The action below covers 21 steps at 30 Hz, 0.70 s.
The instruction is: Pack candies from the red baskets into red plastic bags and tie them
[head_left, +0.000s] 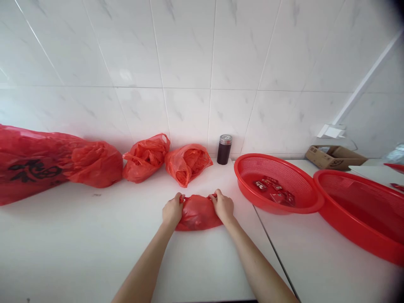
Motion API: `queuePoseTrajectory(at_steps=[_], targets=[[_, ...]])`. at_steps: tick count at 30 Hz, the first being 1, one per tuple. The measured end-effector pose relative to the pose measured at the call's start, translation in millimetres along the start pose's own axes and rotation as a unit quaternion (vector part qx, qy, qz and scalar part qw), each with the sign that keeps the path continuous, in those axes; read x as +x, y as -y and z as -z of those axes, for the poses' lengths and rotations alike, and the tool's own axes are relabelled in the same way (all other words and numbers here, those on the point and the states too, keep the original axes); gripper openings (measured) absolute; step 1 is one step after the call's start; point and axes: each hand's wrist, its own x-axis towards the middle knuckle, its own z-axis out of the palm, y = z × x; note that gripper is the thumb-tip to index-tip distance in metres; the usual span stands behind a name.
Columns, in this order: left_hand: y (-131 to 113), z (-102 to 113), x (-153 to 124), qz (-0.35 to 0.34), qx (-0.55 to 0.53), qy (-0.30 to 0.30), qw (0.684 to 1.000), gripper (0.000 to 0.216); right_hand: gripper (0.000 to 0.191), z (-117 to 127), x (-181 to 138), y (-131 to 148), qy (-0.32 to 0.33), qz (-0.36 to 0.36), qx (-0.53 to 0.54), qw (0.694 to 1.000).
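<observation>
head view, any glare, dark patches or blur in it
In the head view: pale glare on the tiled wall, left of centre; dark, blurred right corners; print on the red packets too soft to read; the held red bag has a clear outline.

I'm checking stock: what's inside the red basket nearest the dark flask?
Small red packets lie in the basket, some overlapping; anything beneath them or behind its near rim is hidden.

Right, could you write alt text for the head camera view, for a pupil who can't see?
A person's left hand and right hand grip a bulging red plastic bag, one on each side, on a white table. Behind it, near a tiled wall, are other red bags and a dark flask; to the right, red baskets, one holding small red packets.
</observation>
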Motion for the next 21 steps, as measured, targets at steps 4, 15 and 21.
queuePoseTrajectory(at_steps=[4, 15, 21], targets=[[0, -13, 15, 0.003, 0.048, 0.018, 0.999, 0.036, 0.015, -11, 7, -1, -0.009, 0.005, -0.032, 0.999], [5, 4, -23, -0.019, -0.014, -0.043, 0.999, 0.025, 0.024, -7, 7, -7, -0.06, -0.058, 0.032, 0.996], [0, 50, -103, -0.017, -0.171, -0.055, 0.984, 0.038, 0.03, 1, 6, 5, -0.077, -0.067, 0.15, 0.983]])
